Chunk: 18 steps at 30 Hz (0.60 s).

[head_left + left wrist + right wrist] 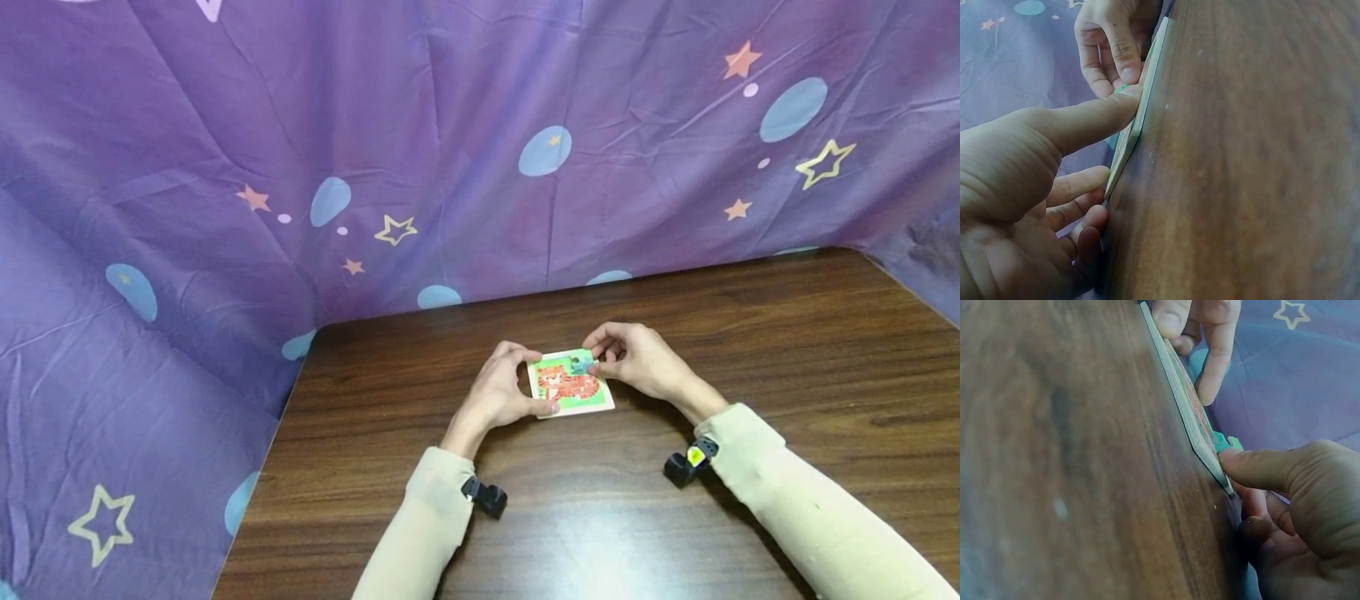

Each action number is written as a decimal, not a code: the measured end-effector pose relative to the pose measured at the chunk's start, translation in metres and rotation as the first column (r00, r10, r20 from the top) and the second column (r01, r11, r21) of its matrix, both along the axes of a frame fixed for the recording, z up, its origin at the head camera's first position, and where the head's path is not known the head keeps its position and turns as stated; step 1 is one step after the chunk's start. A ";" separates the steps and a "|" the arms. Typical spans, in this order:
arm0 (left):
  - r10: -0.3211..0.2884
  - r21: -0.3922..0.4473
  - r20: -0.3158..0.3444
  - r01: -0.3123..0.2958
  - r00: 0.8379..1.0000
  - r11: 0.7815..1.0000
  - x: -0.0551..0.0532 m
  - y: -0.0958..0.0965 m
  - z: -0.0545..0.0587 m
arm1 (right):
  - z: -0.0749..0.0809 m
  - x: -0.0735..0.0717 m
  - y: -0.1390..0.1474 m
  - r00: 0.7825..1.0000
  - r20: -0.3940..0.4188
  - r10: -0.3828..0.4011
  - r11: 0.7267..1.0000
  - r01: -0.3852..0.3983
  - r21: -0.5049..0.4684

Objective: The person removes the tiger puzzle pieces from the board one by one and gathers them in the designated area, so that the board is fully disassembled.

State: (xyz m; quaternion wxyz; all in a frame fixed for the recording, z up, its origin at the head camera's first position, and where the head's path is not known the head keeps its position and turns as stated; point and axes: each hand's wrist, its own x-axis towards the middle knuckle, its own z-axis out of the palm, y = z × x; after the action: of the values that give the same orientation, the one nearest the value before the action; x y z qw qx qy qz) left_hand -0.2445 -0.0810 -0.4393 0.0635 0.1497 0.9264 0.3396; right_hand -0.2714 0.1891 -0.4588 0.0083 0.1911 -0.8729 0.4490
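Note:
A small square jigsaw puzzle board point(588, 409) with a pale rim lies on the table, showing an orange striped cat on green. My left hand point(501, 390) grips it at the left side, thumb on the near edge and fingers at the far edge. At the far right corner, my right hand point(639, 360) pinches a green and blue puzzle piece point(582, 364) between thumb and fingers. That piece point(1227, 442) stands up a little above the picture in the right wrist view. Its lower edge is partly hidden by the right thumb point(1254, 467).
The brown wooden table point(360, 450) extends around the board on all sides. A purple cloth point(480, 167) with stars and blue ovals hangs behind the table and along its left. Black wrist cameras point(491, 497) are strapped over both pale sleeves point(810, 500).

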 end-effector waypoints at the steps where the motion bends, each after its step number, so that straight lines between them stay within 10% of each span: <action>1: 0.002 0.002 0.001 -0.002 1.000 1.000 0.000 0.000 0.000 | 0.000 0.000 0.000 1.000 0.002 -0.004 1.000 0.004 -0.001; 18: -0.007 0.008 -0.014 0.007 1.000 1.000 0.000 -0.002 -0.004 | -0.003 0.000 0.002 0.999 0.037 0.006 0.997 -0.003 -0.078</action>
State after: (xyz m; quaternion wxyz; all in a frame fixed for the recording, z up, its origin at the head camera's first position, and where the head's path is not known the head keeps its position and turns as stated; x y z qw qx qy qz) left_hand -0.2444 -0.0830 -0.4431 0.0575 0.1554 0.9249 0.3422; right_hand -0.2712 0.1908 -0.4614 -0.0017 0.1843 -0.8541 0.4863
